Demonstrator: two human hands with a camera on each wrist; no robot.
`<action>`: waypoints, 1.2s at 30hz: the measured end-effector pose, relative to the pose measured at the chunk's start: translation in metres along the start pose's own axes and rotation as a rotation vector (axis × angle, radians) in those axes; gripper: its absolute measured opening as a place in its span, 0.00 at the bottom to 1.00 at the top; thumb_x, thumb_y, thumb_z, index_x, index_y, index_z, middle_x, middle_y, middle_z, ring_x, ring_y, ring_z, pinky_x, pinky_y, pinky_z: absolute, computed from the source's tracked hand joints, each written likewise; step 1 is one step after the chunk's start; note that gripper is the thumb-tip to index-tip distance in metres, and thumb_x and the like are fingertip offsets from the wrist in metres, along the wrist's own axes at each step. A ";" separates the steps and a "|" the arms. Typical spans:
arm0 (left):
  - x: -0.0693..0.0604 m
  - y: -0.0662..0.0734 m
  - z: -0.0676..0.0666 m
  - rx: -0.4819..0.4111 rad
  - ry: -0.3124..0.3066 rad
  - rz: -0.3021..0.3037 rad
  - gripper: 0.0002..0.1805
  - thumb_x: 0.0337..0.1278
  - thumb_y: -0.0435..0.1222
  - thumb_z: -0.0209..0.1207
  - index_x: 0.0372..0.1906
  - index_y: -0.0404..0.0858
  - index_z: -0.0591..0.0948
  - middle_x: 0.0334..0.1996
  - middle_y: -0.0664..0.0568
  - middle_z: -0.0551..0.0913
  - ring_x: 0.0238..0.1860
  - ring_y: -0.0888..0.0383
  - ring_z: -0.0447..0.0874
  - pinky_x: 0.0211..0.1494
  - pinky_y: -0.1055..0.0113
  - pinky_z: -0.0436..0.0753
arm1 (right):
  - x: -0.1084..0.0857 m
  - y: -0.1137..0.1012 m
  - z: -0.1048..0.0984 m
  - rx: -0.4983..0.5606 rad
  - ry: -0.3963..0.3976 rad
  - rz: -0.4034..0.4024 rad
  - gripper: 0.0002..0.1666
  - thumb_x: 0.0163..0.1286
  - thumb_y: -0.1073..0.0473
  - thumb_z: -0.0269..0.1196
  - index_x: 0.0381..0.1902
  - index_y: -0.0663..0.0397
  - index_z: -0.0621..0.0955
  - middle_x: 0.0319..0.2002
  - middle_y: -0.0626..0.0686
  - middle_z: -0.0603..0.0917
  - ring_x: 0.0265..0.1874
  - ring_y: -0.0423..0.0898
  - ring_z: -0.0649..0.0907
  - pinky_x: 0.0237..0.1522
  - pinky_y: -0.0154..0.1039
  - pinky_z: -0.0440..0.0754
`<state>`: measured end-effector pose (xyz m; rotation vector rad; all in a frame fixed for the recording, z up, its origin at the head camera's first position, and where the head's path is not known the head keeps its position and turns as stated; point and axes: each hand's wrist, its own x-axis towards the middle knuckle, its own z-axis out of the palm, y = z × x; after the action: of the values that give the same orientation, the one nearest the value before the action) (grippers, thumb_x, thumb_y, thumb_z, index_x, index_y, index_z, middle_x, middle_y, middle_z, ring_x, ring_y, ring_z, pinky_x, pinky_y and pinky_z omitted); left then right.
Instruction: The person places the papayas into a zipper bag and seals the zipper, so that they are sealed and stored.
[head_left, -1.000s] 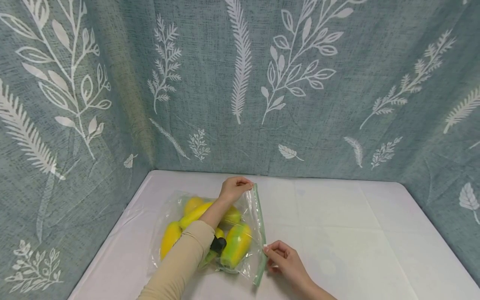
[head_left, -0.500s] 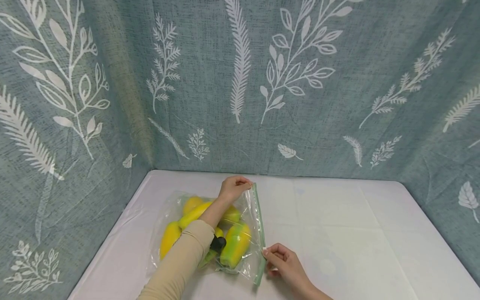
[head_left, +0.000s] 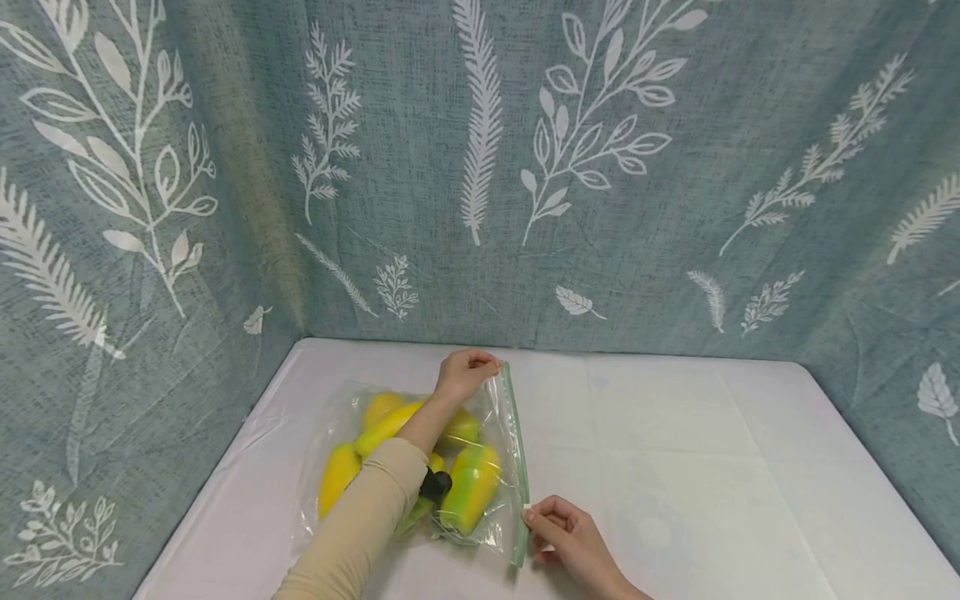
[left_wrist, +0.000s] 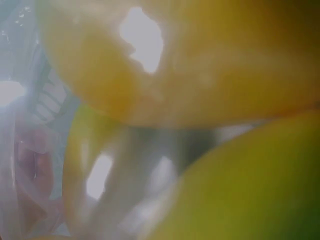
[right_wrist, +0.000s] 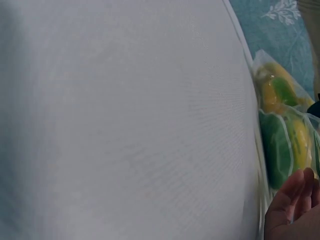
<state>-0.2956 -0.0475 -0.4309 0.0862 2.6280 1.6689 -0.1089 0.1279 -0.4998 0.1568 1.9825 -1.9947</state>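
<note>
A clear zip bag [head_left: 491,535] lies on the table, with several yellow and yellow-green fruits inside. Among them are a long yellow fruit [head_left: 386,431] and a thick green-striped one [head_left: 470,492]. Along the bag's right-hand edge runs a green zip strip [head_left: 517,433]. My left hand [head_left: 460,373] pinches the bag's far corner beside that strip, its forearm crossing over the fruit. Nearer to me, my right hand [head_left: 567,533] pinches a small white slider [head_left: 527,507] on the strip. Through the plastic, the left wrist view shows yellow fruit [left_wrist: 175,65] very close and blurred.
The white-covered table [head_left: 697,467] extends to the right of the bag. A blue-green curtain [head_left: 420,167] with white leaf prints hangs behind it and at both sides. A black strap piece [head_left: 435,483] sits at my left wrist, above the fruit.
My right hand has moved a little towards me along the green strip, with the white slider. The left hand keeps its grip at the far corner, and the bag has shifted slightly left.
</note>
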 end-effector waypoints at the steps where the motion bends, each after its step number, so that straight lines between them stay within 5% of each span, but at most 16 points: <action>1: 0.000 0.000 0.000 -0.001 0.002 0.000 0.09 0.62 0.36 0.63 0.40 0.34 0.86 0.38 0.48 0.86 0.38 0.54 0.81 0.41 0.65 0.80 | 0.000 0.000 0.000 0.001 -0.002 0.003 0.12 0.71 0.54 0.62 0.38 0.58 0.79 0.25 0.45 0.81 0.27 0.41 0.77 0.29 0.34 0.80; 20: 0.001 -0.004 -0.007 -0.068 0.020 -0.077 0.11 0.64 0.38 0.62 0.44 0.34 0.85 0.40 0.47 0.85 0.43 0.51 0.82 0.47 0.62 0.80 | -0.023 0.011 0.010 -0.013 -0.063 0.061 0.15 0.66 0.52 0.66 0.35 0.59 0.79 0.30 0.50 0.85 0.23 0.40 0.77 0.24 0.31 0.79; 31: -0.002 -0.003 -0.007 -0.107 0.025 -0.076 0.11 0.64 0.38 0.62 0.44 0.34 0.85 0.41 0.47 0.85 0.44 0.50 0.82 0.48 0.60 0.80 | -0.020 0.012 0.003 0.001 -0.113 0.047 0.16 0.67 0.53 0.66 0.37 0.61 0.79 0.30 0.50 0.85 0.24 0.41 0.79 0.26 0.31 0.81; 36: -0.004 -0.002 -0.008 -0.059 0.023 -0.052 0.13 0.65 0.39 0.61 0.47 0.35 0.84 0.45 0.46 0.84 0.48 0.49 0.81 0.50 0.58 0.79 | -0.015 0.009 -0.008 -0.031 -0.115 0.034 0.19 0.68 0.50 0.64 0.43 0.62 0.79 0.30 0.49 0.83 0.28 0.42 0.79 0.30 0.36 0.83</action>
<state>-0.2924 -0.0555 -0.4295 -0.0034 2.5714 1.7394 -0.0932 0.1383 -0.5042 0.0664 1.9257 -1.9063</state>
